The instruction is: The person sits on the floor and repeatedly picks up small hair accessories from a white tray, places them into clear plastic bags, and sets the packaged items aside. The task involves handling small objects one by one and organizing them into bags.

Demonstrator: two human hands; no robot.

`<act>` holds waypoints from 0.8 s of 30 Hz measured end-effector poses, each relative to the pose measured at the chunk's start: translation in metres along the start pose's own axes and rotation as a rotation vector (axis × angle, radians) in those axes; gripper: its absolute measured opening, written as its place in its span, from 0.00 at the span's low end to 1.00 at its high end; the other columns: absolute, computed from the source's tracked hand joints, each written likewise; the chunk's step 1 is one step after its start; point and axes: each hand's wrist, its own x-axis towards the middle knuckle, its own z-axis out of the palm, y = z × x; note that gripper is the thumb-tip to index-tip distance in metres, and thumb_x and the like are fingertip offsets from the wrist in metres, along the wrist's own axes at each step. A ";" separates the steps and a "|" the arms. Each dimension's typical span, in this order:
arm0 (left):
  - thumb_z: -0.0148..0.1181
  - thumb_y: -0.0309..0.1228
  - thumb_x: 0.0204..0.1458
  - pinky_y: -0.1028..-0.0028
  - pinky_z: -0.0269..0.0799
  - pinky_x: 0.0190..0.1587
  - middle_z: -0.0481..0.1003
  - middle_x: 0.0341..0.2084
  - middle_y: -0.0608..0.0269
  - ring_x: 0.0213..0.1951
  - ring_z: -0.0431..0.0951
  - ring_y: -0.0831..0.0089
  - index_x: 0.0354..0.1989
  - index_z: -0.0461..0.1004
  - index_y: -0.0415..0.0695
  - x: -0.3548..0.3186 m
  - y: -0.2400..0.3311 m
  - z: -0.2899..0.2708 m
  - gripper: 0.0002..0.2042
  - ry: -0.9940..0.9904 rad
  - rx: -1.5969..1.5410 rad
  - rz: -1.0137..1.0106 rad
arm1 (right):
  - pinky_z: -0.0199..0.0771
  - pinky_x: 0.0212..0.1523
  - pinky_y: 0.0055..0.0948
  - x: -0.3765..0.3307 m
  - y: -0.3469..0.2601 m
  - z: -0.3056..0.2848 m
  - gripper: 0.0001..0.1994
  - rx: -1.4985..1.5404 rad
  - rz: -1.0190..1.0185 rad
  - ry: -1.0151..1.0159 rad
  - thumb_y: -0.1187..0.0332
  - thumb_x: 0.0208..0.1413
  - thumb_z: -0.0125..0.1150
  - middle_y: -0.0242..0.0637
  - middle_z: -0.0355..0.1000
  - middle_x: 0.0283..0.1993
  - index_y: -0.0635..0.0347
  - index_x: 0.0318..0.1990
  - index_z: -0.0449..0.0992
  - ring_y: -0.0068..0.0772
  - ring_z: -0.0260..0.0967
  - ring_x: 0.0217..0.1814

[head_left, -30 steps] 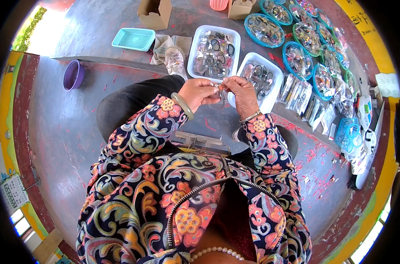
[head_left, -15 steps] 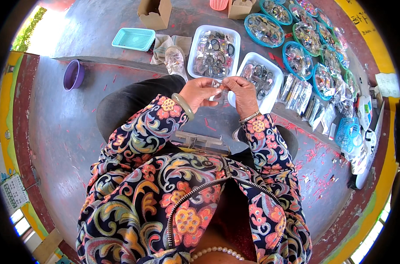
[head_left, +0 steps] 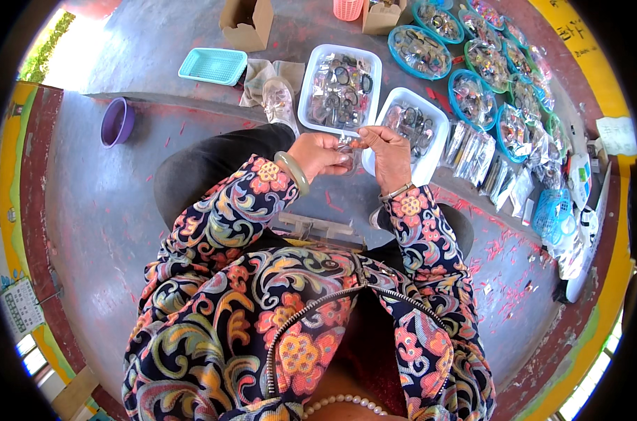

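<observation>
Both hands meet in front of the trays over a small clear plastic bag [head_left: 348, 149]. My left hand [head_left: 318, 154] is closed on the bag's left side, thumb and fingers pinching it. From the right, my right hand [head_left: 389, 152] pinches the bag's upper edge between thumb and forefinger. What lies inside the bag is too small to make out. Just beyond them stands a white tray [head_left: 302, 105] filled with small clear packets that hold dark rings and other bits. A second white tray [head_left: 441, 144] with similar packets sits by my right hand.
Several round blue and green baskets [head_left: 431, 72] of packets stand at the far right, with long clear packets [head_left: 473, 151] before them. A turquoise basket [head_left: 213, 65], a cardboard box [head_left: 248, 24] and a purple basin [head_left: 116, 121] are on the left. Red scraps litter the floor.
My hands have come slightly nearer to me, and the fingers have shifted on the bag. More of the bag shows between them now.
</observation>
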 end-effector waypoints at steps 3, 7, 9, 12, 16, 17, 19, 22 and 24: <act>0.52 0.24 0.48 0.77 0.71 0.40 0.72 0.33 0.61 0.35 0.74 0.75 0.45 0.68 0.38 -0.001 0.001 0.000 0.14 0.001 -0.012 -0.014 | 0.67 0.32 0.22 -0.001 -0.004 0.002 0.07 0.035 0.024 0.005 0.73 0.46 0.59 0.34 0.71 0.25 0.69 0.31 0.73 0.24 0.68 0.26; 0.53 0.24 0.48 0.77 0.72 0.40 0.72 0.33 0.61 0.34 0.74 0.74 0.41 0.69 0.37 -0.006 0.003 0.002 0.11 0.054 -0.116 -0.027 | 0.65 0.31 0.20 0.005 0.002 -0.004 0.09 0.010 0.050 -0.062 0.69 0.48 0.58 0.32 0.70 0.27 0.66 0.34 0.73 0.23 0.68 0.28; 0.53 0.25 0.48 0.78 0.71 0.38 0.72 0.33 0.61 0.34 0.74 0.75 0.39 0.69 0.38 -0.005 0.002 0.000 0.10 0.118 -0.223 0.008 | 0.63 0.30 0.18 0.008 0.004 -0.008 0.10 -0.020 0.087 -0.069 0.67 0.49 0.57 0.30 0.70 0.28 0.63 0.35 0.73 0.21 0.68 0.29; 0.54 0.26 0.48 0.81 0.68 0.31 0.73 0.31 0.64 0.33 0.73 0.78 0.37 0.70 0.38 0.001 -0.003 -0.008 0.08 0.236 -0.340 0.096 | 0.60 0.30 0.17 0.006 0.011 -0.010 0.11 -0.140 0.257 -0.216 0.63 0.47 0.59 0.29 0.71 0.27 0.60 0.35 0.73 0.19 0.68 0.30; 0.55 0.27 0.48 0.84 0.57 0.25 0.73 0.29 0.68 0.29 0.69 0.84 0.36 0.71 0.41 0.002 -0.001 -0.009 0.07 0.405 -0.276 0.062 | 0.58 0.26 0.14 -0.005 0.013 0.003 0.08 -0.191 0.297 -0.238 0.66 0.48 0.58 0.29 0.71 0.26 0.60 0.33 0.72 0.18 0.67 0.28; 0.55 0.27 0.48 0.84 0.57 0.25 0.73 0.29 0.69 0.29 0.69 0.84 0.36 0.71 0.42 0.001 -0.002 -0.009 0.07 0.405 -0.278 0.043 | 0.58 0.25 0.14 -0.003 0.016 0.003 0.08 -0.190 0.288 -0.244 0.67 0.47 0.59 0.29 0.71 0.24 0.61 0.32 0.72 0.18 0.67 0.27; 0.55 0.27 0.48 0.82 0.58 0.26 0.72 0.29 0.70 0.29 0.67 0.84 0.37 0.71 0.43 0.002 -0.005 -0.012 0.08 0.359 -0.295 0.042 | 0.58 0.25 0.14 0.000 0.020 0.001 0.08 -0.193 0.287 -0.227 0.67 0.47 0.59 0.30 0.71 0.23 0.61 0.32 0.72 0.18 0.67 0.26; 0.55 0.27 0.48 0.79 0.59 0.28 0.72 0.31 0.71 0.30 0.67 0.83 0.41 0.69 0.43 0.002 -0.007 -0.008 0.11 0.495 -0.297 0.061 | 0.59 0.23 0.14 0.003 0.022 -0.001 0.08 -0.172 0.293 -0.166 0.67 0.46 0.60 0.30 0.71 0.24 0.61 0.31 0.72 0.18 0.67 0.25; 0.54 0.29 0.47 0.78 0.61 0.29 0.71 0.33 0.69 0.32 0.67 0.82 0.44 0.68 0.43 -0.001 -0.010 -0.009 0.14 0.515 -0.262 0.104 | 0.59 0.23 0.14 0.006 0.024 -0.003 0.08 -0.157 0.319 -0.102 0.68 0.46 0.60 0.30 0.70 0.24 0.61 0.31 0.72 0.18 0.67 0.24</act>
